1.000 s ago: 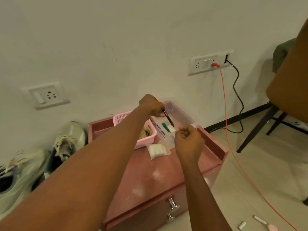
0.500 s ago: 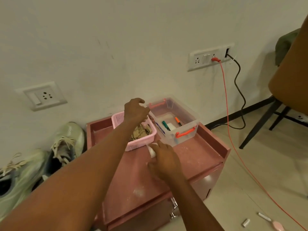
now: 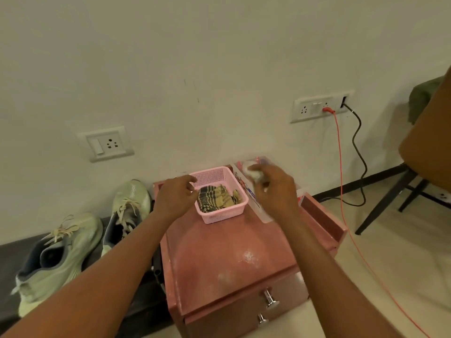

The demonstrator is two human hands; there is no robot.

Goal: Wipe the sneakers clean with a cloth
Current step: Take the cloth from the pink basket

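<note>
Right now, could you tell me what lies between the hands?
Head view: a pink basket holding a checked cloth, between the left hand and the right hand gripping a white wad.

Both arms reach forward; the left hand (image 3: 175, 197) hovers, fingers loosely curled, while the right hand (image 3: 274, 191) clutches a white wad (image 3: 253, 173).

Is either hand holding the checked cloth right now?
No, the checked cloth lies in the pink basket; the left hand beside it holds nothing, and the right hand grips a white wad.
</note>
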